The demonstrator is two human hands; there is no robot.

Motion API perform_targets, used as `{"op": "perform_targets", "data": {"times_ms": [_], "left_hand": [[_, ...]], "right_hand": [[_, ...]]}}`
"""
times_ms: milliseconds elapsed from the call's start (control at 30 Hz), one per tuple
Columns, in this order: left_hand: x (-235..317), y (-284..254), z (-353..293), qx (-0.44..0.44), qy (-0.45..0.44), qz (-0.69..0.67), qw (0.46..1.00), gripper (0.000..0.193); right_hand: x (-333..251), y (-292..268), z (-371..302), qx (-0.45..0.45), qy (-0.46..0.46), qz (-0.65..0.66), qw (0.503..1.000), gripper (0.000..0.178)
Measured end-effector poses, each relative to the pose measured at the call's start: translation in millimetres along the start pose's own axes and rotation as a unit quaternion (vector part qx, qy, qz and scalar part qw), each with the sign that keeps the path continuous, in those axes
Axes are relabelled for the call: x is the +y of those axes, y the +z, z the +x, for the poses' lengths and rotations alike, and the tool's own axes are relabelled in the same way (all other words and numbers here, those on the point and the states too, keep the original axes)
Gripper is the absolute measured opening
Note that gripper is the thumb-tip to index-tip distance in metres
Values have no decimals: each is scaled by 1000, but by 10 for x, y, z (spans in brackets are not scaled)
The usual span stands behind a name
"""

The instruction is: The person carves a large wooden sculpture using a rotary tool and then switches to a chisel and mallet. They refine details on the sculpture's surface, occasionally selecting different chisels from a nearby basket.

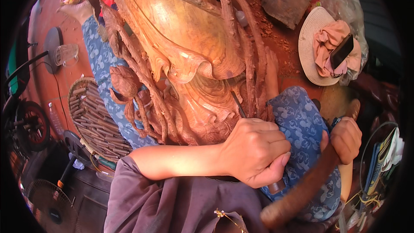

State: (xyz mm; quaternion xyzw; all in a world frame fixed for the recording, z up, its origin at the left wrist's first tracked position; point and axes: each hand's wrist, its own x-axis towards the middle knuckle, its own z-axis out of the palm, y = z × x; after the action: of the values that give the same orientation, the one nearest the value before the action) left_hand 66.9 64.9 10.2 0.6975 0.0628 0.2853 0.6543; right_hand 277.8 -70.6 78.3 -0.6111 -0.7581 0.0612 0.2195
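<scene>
My left hand (258, 151) is closed round a carving chisel (239, 105); its dark blade points away from me and the butt of its handle shows below my thumb. The blade's tip reaches the carved folds at the near part of a large wooden sculpture (185, 21). My right hand (346, 139) grips a wooden mallet (302, 187), which is smeared by motion and slants down toward the chisel's butt, apart from it. Carved stems and a flower bud (124, 81) run along the sculpture's sides. My legs, in blue patterned cloth, lie on either side of it.
A round basket (76, 121) full of wooden-handled tools stands at left, near a clear glass mug (66, 55) and a fan (51, 211). At right lies a sun hat (308, 39) with pink cloth and a phone (342, 51). A wood block (286, 1) and shavings lie on the tiles.
</scene>
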Motion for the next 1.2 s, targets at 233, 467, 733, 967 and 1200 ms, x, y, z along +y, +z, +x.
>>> {"op": "perform_targets", "data": {"times_ms": [233, 467, 733, 967, 1200], "left_hand": [[-29, -6, 2, 38, -3, -15, 999, 15], [-33, -58, 14, 49, -8, -19, 999, 16], [-40, -51, 10, 51, -8, -31, 998, 15], [-70, -137, 53, 49, -8, -19, 999, 18], [5, -16, -27, 32, 13, -51, 998, 16]], "right_hand": [[-14, 27, 22, 3, 10, -32, 999, 26], [8, 27, 21, 18, 24, 4, 1000, 22], [8, 4, -40, 26, 14, 21, 999, 23], [26, 23, 24, -26, 52, 14, 998, 26], [-44, -29, 45, -17, 70, 7, 997, 28]]}}
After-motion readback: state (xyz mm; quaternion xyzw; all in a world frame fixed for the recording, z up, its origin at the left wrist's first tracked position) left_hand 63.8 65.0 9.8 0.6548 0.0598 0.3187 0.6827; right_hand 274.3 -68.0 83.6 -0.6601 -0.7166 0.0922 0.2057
